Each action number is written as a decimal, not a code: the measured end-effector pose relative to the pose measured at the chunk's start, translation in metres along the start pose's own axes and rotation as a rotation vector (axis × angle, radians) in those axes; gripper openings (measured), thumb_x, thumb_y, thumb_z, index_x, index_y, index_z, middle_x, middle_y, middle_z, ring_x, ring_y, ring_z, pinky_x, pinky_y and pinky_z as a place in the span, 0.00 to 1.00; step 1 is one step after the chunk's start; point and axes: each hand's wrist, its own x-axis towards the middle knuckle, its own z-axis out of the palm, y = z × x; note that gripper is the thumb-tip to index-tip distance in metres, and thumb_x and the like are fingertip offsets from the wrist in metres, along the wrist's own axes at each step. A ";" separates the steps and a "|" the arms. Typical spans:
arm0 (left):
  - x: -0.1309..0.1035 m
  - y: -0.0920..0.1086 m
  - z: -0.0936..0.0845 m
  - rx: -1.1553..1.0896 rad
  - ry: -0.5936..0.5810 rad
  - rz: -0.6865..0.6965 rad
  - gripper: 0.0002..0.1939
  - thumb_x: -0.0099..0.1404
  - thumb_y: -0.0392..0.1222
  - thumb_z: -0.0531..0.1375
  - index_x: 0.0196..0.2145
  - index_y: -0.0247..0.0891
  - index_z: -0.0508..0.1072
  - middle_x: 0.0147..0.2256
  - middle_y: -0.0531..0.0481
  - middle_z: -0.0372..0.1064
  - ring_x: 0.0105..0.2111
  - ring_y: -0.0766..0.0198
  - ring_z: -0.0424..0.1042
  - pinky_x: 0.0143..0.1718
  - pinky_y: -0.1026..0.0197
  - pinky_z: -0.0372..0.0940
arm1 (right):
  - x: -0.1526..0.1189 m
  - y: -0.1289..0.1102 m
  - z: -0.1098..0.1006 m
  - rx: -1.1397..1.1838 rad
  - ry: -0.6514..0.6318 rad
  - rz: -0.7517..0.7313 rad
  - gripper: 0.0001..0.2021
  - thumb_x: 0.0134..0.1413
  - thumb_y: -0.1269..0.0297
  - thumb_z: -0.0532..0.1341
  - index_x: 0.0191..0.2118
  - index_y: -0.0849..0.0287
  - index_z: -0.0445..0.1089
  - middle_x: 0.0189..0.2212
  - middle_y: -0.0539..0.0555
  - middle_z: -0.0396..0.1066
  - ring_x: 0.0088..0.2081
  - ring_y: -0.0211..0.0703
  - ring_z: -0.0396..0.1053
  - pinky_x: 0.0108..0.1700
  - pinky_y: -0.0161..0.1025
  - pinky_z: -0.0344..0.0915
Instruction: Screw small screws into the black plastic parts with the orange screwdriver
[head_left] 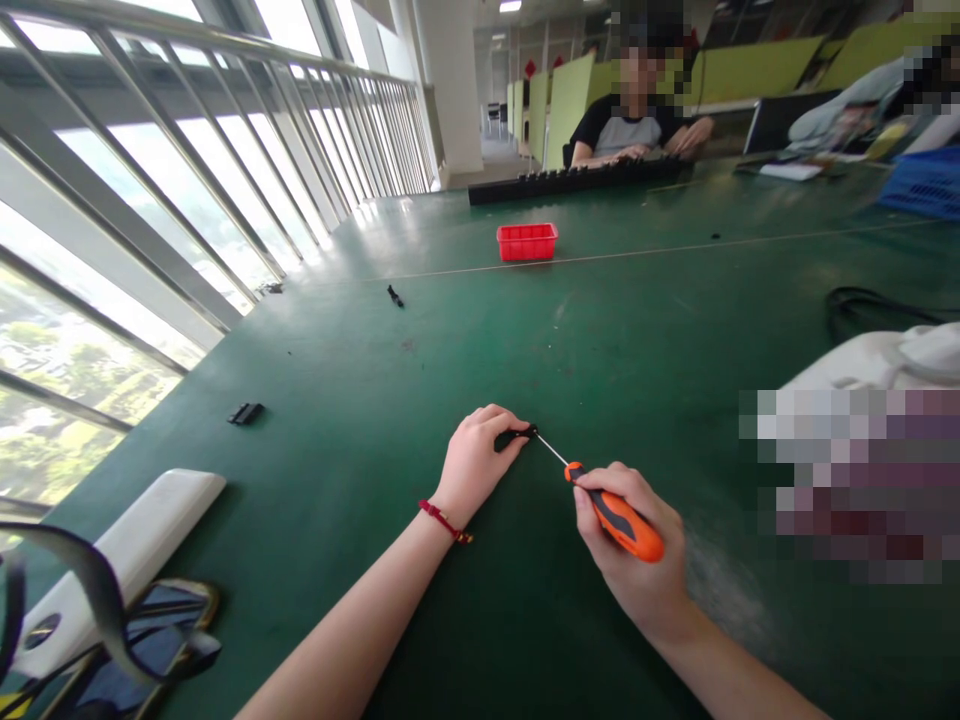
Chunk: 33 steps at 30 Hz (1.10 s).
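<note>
My left hand (480, 455), with a red cord bracelet (444, 520) at the wrist, pinches a small black part (514, 437) just above the green table. The part's exact kind is too small to make out. In my right hand (645, 540) is an orange and dark grey screwdriver (626, 525), gripped by its handle. Its thin shaft points up and left, and the tip meets the right end of the black part. Whether the tip sits in a screw cannot be seen.
On the green table (337, 400) stand a red plastic bin (527, 243) and small black pieces (245, 413). A white bar-shaped object (127, 560) and a phone-like item (142, 650) lie at lower left. White fabric (877, 360) lies right. A person (630, 125) sits opposite.
</note>
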 end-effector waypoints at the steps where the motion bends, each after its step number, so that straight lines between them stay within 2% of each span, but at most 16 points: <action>1: 0.000 0.000 0.000 0.000 0.002 0.002 0.07 0.59 0.34 0.60 0.35 0.40 0.77 0.36 0.50 0.73 0.38 0.61 0.71 0.42 0.57 0.68 | 0.000 0.000 0.000 0.002 0.001 0.003 0.06 0.53 0.73 0.59 0.36 0.56 0.65 0.26 0.50 0.67 0.27 0.36 0.64 0.28 0.35 0.66; 11: 0.000 0.001 -0.001 -0.023 -0.005 -0.025 0.07 0.58 0.34 0.60 0.34 0.39 0.77 0.36 0.50 0.73 0.39 0.60 0.72 0.42 0.58 0.67 | -0.002 0.002 0.002 0.013 -0.021 0.021 0.06 0.53 0.73 0.59 0.36 0.56 0.64 0.27 0.50 0.66 0.26 0.36 0.64 0.28 0.35 0.65; 18: 0.000 0.001 0.000 -0.063 -0.016 -0.036 0.07 0.58 0.33 0.60 0.35 0.39 0.77 0.37 0.50 0.73 0.38 0.62 0.72 0.42 0.59 0.67 | -0.006 0.004 -0.001 0.003 -0.029 0.128 0.06 0.55 0.65 0.56 0.40 0.57 0.66 0.27 0.51 0.67 0.26 0.38 0.65 0.27 0.37 0.65; 21: -0.001 0.001 0.000 -0.075 -0.022 -0.029 0.07 0.59 0.34 0.60 0.35 0.39 0.77 0.37 0.50 0.73 0.38 0.62 0.72 0.42 0.59 0.67 | -0.007 0.003 0.000 0.012 0.019 0.123 0.05 0.54 0.68 0.57 0.38 0.56 0.66 0.30 0.51 0.69 0.28 0.38 0.67 0.29 0.35 0.67; 25: -0.001 0.000 0.000 -0.082 -0.030 -0.030 0.07 0.59 0.34 0.60 0.35 0.38 0.77 0.37 0.50 0.73 0.38 0.63 0.72 0.42 0.60 0.67 | -0.005 0.003 0.003 0.069 0.144 0.118 0.17 0.50 0.71 0.59 0.47 0.56 0.61 0.34 0.51 0.65 0.31 0.37 0.68 0.31 0.34 0.68; 28: 0.000 0.000 0.000 -0.085 -0.031 -0.029 0.07 0.59 0.34 0.60 0.35 0.39 0.77 0.37 0.50 0.73 0.38 0.62 0.72 0.42 0.60 0.67 | -0.006 0.003 0.003 0.082 0.120 0.125 0.22 0.49 0.69 0.60 0.51 0.58 0.57 0.29 0.49 0.62 0.28 0.37 0.65 0.32 0.38 0.68; 31: 0.000 0.000 0.000 -0.084 -0.025 -0.030 0.07 0.59 0.34 0.60 0.35 0.39 0.77 0.37 0.49 0.73 0.38 0.62 0.72 0.42 0.59 0.67 | -0.007 0.002 0.001 0.027 0.055 0.149 0.14 0.51 0.68 0.60 0.45 0.57 0.63 0.22 0.45 0.59 0.23 0.35 0.61 0.27 0.35 0.65; 33: 0.000 0.000 0.000 -0.086 -0.025 -0.033 0.07 0.59 0.34 0.60 0.35 0.39 0.77 0.37 0.49 0.73 0.37 0.62 0.72 0.42 0.59 0.67 | -0.007 0.001 0.001 0.039 0.057 0.155 0.11 0.52 0.70 0.59 0.43 0.57 0.64 0.22 0.45 0.58 0.21 0.33 0.60 0.23 0.33 0.63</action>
